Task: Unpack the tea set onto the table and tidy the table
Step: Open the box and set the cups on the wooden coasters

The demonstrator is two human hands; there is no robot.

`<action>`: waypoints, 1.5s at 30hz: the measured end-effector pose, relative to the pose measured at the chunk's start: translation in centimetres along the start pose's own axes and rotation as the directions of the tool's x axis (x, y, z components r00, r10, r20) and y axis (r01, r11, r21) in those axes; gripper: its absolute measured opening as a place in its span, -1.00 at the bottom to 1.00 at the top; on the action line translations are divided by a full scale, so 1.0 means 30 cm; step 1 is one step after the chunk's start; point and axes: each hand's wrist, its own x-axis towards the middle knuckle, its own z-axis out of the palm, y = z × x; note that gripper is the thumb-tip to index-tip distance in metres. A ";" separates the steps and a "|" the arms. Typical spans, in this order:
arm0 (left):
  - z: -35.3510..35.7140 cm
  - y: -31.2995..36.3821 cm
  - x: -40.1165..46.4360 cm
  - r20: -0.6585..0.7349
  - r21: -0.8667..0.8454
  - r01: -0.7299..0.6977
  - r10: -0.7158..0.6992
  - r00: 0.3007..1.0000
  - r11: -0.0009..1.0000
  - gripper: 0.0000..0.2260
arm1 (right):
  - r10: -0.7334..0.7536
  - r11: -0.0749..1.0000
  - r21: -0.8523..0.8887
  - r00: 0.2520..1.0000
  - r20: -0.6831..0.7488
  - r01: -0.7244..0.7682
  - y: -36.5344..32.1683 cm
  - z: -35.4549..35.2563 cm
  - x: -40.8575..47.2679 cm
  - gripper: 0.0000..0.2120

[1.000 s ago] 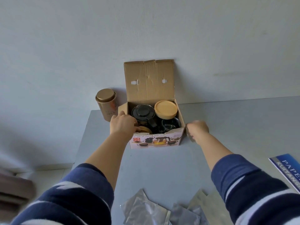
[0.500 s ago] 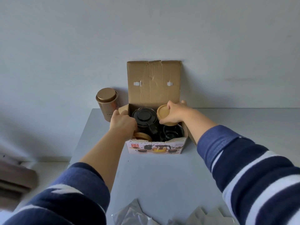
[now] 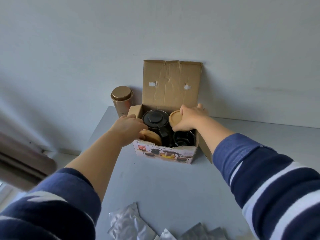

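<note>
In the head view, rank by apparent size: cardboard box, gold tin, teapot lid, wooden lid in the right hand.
1. cardboard box, clearly largest.
2. gold tin.
3. black teapot lid and wooden lid under the right hand: look alike, the wooden one partly covered, so unranked.

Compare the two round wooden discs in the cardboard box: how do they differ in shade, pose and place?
The pale round wooden disc at the back right is tilted up, gripped by the right hand; the darker round wooden disc at the front left lies flatter, partly under the left hand. Both are round, wooden and inside the open cardboard box.
</note>
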 end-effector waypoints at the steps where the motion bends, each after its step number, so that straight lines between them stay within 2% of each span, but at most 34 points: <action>1: -0.009 0.003 -0.009 -0.011 -0.006 0.007 -0.007 1.000 1.000 -0.72 | 0.004 1.000 0.026 1.000 0.009 -0.004 -0.001 -0.007 -0.011 -0.27; 5: -0.074 0.018 -0.057 -0.046 -0.123 0.067 -0.074 0.996 0.990 -0.70 | 0.019 0.994 0.104 1.000 0.007 -0.020 -0.005 -0.032 -0.073 -0.30; 8: -0.130 0.030 -0.107 -0.112 -0.121 0.092 -0.106 0.988 0.988 -0.72 | 0.028 0.976 0.215 1.000 -0.011 -0.025 0.001 -0.051 -0.136 -0.34; 13: -0.217 0.079 -0.157 -0.390 -0.082 0.104 -0.127 0.912 0.991 -0.73 | 0.095 0.928 0.367 0.994 -0.056 -0.068 0.082 -0.069 -0.230 -0.30; 17: -0.249 0.216 -0.108 -0.496 -0.048 0.022 -0.043 0.867 0.999 -0.79 | 0.218 0.889 0.426 0.974 -0.067 -0.170 0.248 -0.059 -0.321 -0.32; 25: -0.167 0.711 0.133 -0.522 -0.067 -0.106 0.056 0.851 0.992 -0.83 | 0.446 0.803 0.459 0.894 -0.037 -0.382 0.744 0.020 -0.412 -0.34; 30: -0.033 1.047 0.309 -0.495 -0.184 -0.075 -0.026 0.868 0.980 -0.79 | 0.526 0.761 0.479 0.848 -0.061 -0.438 1.087 0.136 -0.392 -0.33; 34: 0.072 1.256 0.442 -0.458 -0.266 0.000 -0.126 0.880 0.964 -0.77 | 0.527 0.785 0.446 0.842 -0.116 -0.430 1.331 0.234 -0.336 -0.35; 38: 0.139 1.393 0.571 -0.475 -0.276 0.031 -0.164 0.864 0.961 -0.79 | 0.516 0.808 0.436 0.833 -0.201 -0.396 1.522 0.283 -0.240 -0.36; 45: 0.207 1.435 0.720 -0.447 -0.340 0.144 -0.294 0.845 0.929 -0.74 | 0.417 0.846 0.452 0.878 -0.233 -0.282 1.625 0.330 -0.074 -0.38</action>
